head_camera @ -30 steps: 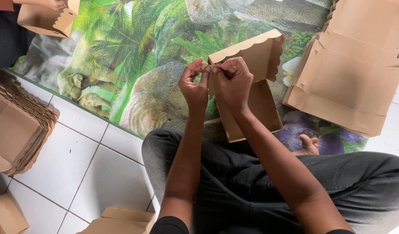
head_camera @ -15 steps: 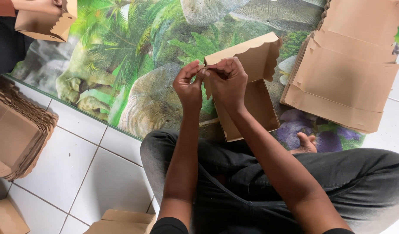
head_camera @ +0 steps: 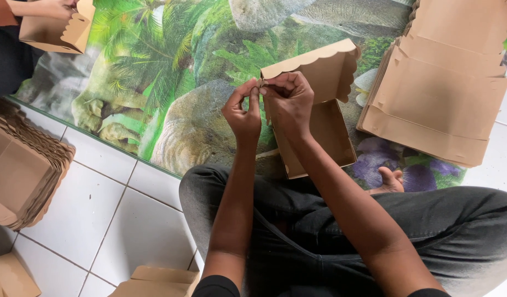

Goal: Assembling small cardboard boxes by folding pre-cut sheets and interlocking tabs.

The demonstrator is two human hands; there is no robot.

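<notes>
Cardboard box, brown, half-folded, scalloped flap

Bare forearms, black short sleeves, dark grey trousers

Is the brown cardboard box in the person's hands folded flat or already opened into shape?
Opened into shape: the box shows upright side walls and a raised scalloped flap.
</notes>
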